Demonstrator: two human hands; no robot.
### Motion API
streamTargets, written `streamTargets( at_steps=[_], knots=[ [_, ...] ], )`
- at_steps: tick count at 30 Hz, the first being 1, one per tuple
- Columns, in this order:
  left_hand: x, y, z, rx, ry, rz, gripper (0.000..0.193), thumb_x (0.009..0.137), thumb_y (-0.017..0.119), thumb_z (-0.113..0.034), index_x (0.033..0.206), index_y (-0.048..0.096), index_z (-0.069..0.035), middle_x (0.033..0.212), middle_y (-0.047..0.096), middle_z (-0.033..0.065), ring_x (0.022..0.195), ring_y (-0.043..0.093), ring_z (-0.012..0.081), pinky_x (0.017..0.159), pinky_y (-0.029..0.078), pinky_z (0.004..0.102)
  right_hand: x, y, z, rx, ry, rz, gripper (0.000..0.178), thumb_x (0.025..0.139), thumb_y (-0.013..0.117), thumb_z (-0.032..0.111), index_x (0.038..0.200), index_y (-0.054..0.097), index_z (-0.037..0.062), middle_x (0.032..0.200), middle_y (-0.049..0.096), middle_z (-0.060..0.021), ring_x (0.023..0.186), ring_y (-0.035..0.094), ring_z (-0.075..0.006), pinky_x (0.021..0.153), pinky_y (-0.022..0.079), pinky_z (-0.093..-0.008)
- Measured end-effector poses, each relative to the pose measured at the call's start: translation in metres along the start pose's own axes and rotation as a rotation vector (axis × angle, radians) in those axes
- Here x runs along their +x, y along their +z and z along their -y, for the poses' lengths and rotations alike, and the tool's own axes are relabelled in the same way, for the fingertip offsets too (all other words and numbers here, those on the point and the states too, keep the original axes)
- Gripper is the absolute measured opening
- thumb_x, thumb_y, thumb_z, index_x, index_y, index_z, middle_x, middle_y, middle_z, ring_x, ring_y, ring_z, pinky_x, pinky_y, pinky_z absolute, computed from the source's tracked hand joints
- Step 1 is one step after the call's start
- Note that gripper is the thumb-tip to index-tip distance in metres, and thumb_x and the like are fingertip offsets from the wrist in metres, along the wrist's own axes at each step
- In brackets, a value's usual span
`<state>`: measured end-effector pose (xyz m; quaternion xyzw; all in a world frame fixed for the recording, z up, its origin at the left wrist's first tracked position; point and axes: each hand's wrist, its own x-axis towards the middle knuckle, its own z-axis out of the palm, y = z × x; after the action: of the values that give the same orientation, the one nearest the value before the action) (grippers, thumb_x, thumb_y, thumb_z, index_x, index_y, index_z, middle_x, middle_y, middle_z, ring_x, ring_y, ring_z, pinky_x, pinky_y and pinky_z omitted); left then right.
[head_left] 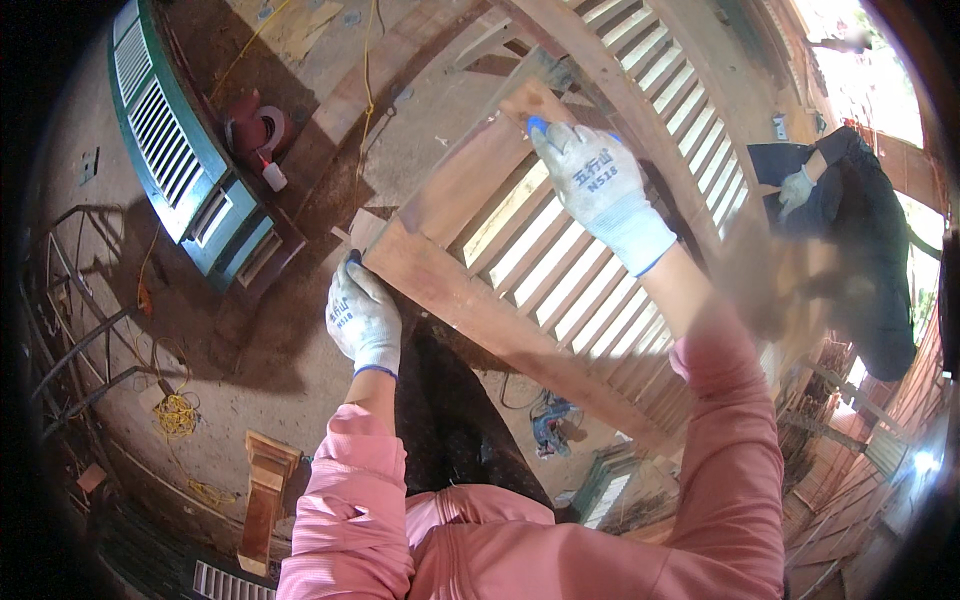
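Observation:
A brown wooden louvered shutter (455,290) lies tilted across the middle of the view, its slats letting bright light through. My left hand (363,318), in a white knit glove with blue fingertips, is closed on the shutter's near left corner. Beside that hand a small pale wood piece (367,228) sticks out at the corner. My right hand (595,180), gloved the same way, is closed over the shutter's far side near the upper corner. Most of its fingers are hidden behind the palm and the frame.
Another louvered panel (690,105) stands beyond. A green shutter (165,130) stands at left, with a red round object (255,130) and white bottle (273,176) beside it. Yellow cord (175,415), a blue power tool (553,425) and wooden post (265,490) lie nearby. A person (860,230) is at right.

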<state>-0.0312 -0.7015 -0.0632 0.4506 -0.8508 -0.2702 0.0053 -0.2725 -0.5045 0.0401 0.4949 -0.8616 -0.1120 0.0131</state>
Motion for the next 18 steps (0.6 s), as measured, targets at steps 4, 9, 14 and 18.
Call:
streamTargets(
  at_steps=[4, 9, 14, 18],
  knots=[
    [-0.001, -0.003, -0.003, 0.005, 0.002, 0.001, 0.041, 0.108, 0.039, -0.027, 0.122, 0.071, -0.006, 0.116, 0.073, 0.0173, 0.109, 0.068, 0.0358, 0.096, 0.052, 0.0448, -0.001, 0.002, 0.008, -0.028, -0.052, 0.023, 0.035, 0.094, 0.057, 0.013, 0.128, 0.06, 0.0011, 0.103, 0.07, -0.0129, 0.092, 0.07, -0.0267, 0.073, 0.058, -0.0387],
    [-0.001, -0.002, -0.002, 0.018, -0.019, 0.021, 0.041, 0.108, 0.038, -0.028, 0.122, 0.071, -0.006, 0.117, 0.072, 0.0178, 0.109, 0.068, 0.0364, 0.095, 0.053, 0.0451, 0.008, 0.007, 0.009, 0.035, 0.038, 0.145, 0.027, 0.098, 0.054, 0.011, 0.121, 0.06, -0.0013, 0.092, 0.072, -0.0197, 0.082, 0.074, -0.0301, 0.069, 0.059, -0.0402],
    [0.0, -0.002, -0.001, 0.029, -0.038, 0.018, 0.042, 0.108, 0.038, -0.029, 0.122, 0.071, -0.007, 0.117, 0.073, 0.0176, 0.109, 0.068, 0.0364, 0.095, 0.053, 0.0451, 0.009, -0.002, 0.007, 0.075, 0.042, 0.226, 0.026, 0.098, 0.054, 0.011, 0.12, 0.059, -0.0024, 0.089, 0.073, -0.02, 0.082, 0.075, -0.031, 0.071, 0.06, -0.0405],
    [0.0, 0.0, -0.001, 0.013, -0.024, 0.021, 0.042, 0.109, 0.038, -0.029, 0.122, 0.071, -0.006, 0.117, 0.073, 0.0171, 0.108, 0.068, 0.0362, 0.095, 0.053, 0.045, 0.0, -0.001, -0.007, 0.041, 0.078, 0.277, 0.036, 0.095, 0.054, 0.007, 0.131, 0.059, 0.0037, 0.113, 0.069, -0.0169, 0.099, 0.07, -0.0319, 0.08, 0.059, -0.0415]
  ],
)
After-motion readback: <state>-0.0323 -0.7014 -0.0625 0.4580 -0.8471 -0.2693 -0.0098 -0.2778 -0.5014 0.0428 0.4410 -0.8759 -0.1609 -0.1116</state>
